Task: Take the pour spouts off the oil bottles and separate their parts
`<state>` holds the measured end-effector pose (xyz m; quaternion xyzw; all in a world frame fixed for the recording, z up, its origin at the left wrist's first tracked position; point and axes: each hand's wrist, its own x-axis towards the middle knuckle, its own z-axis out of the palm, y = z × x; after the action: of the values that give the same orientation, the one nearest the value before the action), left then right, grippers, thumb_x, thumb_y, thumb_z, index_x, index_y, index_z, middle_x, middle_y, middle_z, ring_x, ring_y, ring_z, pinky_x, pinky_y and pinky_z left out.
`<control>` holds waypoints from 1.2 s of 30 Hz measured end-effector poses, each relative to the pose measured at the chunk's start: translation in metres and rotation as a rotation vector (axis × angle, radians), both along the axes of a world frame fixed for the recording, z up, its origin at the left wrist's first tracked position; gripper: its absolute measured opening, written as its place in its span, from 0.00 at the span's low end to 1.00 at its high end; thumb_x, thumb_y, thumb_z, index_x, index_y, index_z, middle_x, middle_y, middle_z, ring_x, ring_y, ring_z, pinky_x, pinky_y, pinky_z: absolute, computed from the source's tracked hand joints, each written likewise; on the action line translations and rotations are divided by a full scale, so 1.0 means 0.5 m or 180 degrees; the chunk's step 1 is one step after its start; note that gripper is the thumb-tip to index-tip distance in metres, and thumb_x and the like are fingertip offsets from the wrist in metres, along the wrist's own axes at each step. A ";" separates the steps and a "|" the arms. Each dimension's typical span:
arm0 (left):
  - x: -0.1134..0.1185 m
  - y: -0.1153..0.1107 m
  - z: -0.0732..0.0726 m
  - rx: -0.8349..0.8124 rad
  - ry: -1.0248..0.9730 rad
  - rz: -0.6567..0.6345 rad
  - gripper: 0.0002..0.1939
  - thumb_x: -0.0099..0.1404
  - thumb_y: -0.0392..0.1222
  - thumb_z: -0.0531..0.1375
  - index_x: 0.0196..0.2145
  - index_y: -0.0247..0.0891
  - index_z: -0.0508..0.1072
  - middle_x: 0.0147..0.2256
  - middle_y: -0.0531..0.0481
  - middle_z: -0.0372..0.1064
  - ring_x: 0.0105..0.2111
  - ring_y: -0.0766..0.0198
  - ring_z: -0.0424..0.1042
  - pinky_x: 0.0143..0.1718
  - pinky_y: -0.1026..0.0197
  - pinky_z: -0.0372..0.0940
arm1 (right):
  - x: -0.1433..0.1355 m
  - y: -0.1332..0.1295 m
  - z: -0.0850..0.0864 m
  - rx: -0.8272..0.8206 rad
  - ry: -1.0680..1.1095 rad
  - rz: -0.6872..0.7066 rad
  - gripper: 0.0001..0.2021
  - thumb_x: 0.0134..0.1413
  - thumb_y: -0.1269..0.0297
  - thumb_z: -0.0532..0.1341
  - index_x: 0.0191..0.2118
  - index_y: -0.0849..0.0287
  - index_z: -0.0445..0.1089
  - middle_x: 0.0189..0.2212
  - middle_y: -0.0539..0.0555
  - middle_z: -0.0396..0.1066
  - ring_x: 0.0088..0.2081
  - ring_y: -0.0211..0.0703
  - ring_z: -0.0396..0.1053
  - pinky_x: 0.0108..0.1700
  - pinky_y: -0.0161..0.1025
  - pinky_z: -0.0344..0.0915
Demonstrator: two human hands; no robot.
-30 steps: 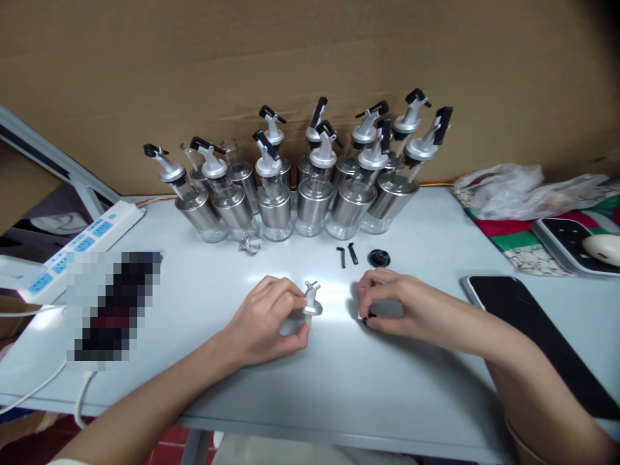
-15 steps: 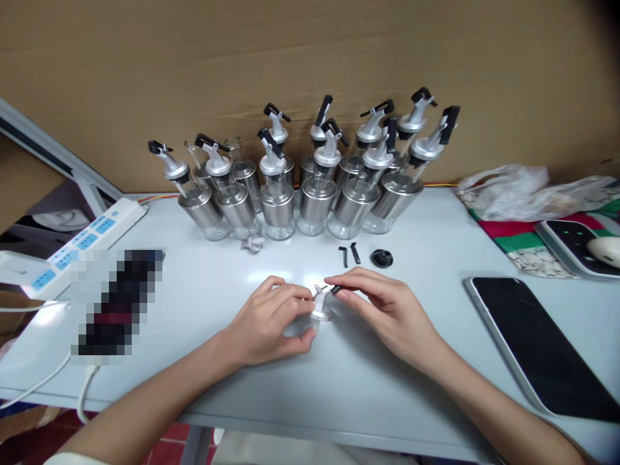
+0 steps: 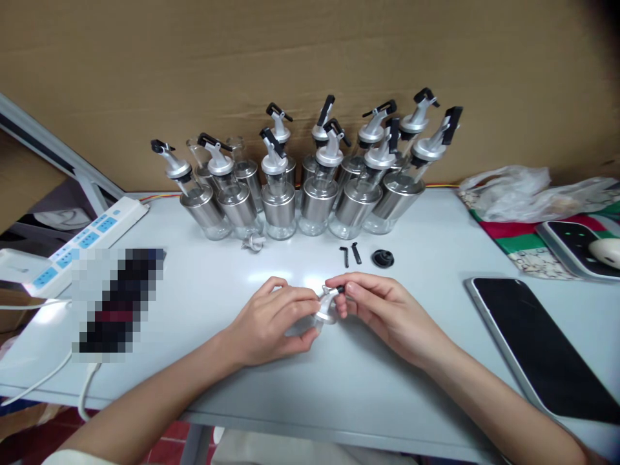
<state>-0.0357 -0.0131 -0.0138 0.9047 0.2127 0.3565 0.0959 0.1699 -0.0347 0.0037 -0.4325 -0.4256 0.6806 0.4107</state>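
At mid-desk in the head view, the left hand has its fingers clamped on a silver pourer head, and the right hand pinches a small black piece right at its spout, seating unclear. Behind, the bottles with pourers look done; two bare-necked bottles don't. Loose: two black levers, a black disc, a silvery part. The dark-screened phone lies well aside, nothing apparently blocking.

Bottle row bars way to rear; bare tabletop passable between right hand and black-topped slab.
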 end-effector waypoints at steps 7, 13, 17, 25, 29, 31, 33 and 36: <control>0.000 -0.001 0.005 0.0046 0.0002 -0.0043 0.14 0.61 0.37 0.58 0.45 0.36 0.62 0.37 0.46 0.73 0.36 0.67 0.72 0.38 0.61 0.64 | -0.009 -0.006 -0.001 -0.0851 0.1118 0.0296 0.12 0.54 0.63 0.61 0.43 0.61 0.73 0.24 0.48 0.61 0.24 0.31 0.57 0.29 0.34 0.56; -0.001 -0.002 0.009 0.0115 0.0029 -0.0143 0.14 0.61 0.37 0.58 0.45 0.35 0.63 0.37 0.46 0.73 0.36 0.66 0.72 0.37 0.61 0.63 | -0.002 -0.004 -0.003 -0.1062 0.1324 0.0509 0.11 0.52 0.65 0.60 0.40 0.64 0.73 0.24 0.48 0.58 0.23 0.30 0.56 0.29 0.34 0.54; -0.001 -0.002 0.006 0.0124 0.0020 -0.0195 0.14 0.62 0.37 0.57 0.45 0.36 0.62 0.37 0.46 0.73 0.36 0.67 0.72 0.37 0.61 0.63 | -0.001 -0.001 -0.003 -0.1218 0.1450 0.0595 0.11 0.50 0.65 0.61 0.39 0.64 0.73 0.22 0.47 0.58 0.23 0.31 0.55 0.30 0.34 0.56; 0.003 -0.003 0.012 0.0151 -0.0008 -0.0241 0.12 0.63 0.37 0.56 0.44 0.35 0.62 0.36 0.46 0.73 0.36 0.68 0.72 0.37 0.62 0.63 | 0.001 -0.002 -0.001 -0.1313 0.1360 0.0591 0.11 0.46 0.64 0.63 0.37 0.64 0.72 0.22 0.48 0.60 0.24 0.32 0.54 0.30 0.34 0.56; 0.005 -0.005 0.015 0.0171 0.0048 -0.0266 0.12 0.63 0.37 0.56 0.45 0.36 0.62 0.36 0.46 0.73 0.35 0.68 0.72 0.36 0.63 0.63 | -0.003 -0.002 -0.004 -0.1308 0.1237 0.0421 0.08 0.47 0.65 0.63 0.32 0.64 0.72 0.22 0.48 0.59 0.24 0.32 0.55 0.30 0.33 0.56; 0.006 -0.006 0.015 0.0144 0.0047 -0.0318 0.11 0.63 0.38 0.56 0.44 0.35 0.62 0.36 0.46 0.73 0.35 0.68 0.72 0.36 0.63 0.63 | -0.005 -0.002 -0.005 -0.1300 0.1167 0.0377 0.07 0.48 0.64 0.64 0.30 0.64 0.72 0.23 0.49 0.61 0.25 0.31 0.56 0.30 0.31 0.56; 0.005 -0.006 0.013 0.0085 0.0002 -0.0329 0.12 0.63 0.38 0.56 0.44 0.35 0.62 0.37 0.46 0.73 0.36 0.68 0.72 0.36 0.63 0.64 | -0.005 -0.002 -0.004 -0.1246 0.1181 0.0435 0.10 0.48 0.61 0.64 0.32 0.64 0.73 0.24 0.50 0.63 0.26 0.31 0.57 0.31 0.31 0.57; 0.002 -0.005 0.009 0.0037 -0.0049 -0.0267 0.14 0.62 0.38 0.57 0.45 0.36 0.61 0.37 0.46 0.73 0.37 0.67 0.72 0.37 0.62 0.64 | -0.002 -0.003 -0.003 -0.1132 0.1199 0.0564 0.13 0.50 0.58 0.64 0.38 0.63 0.74 0.23 0.49 0.61 0.25 0.32 0.57 0.33 0.33 0.58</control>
<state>-0.0346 -0.0158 -0.0092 0.9106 0.1718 0.3603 0.1071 0.1689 -0.0361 0.0019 -0.3246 -0.2517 0.8463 0.3391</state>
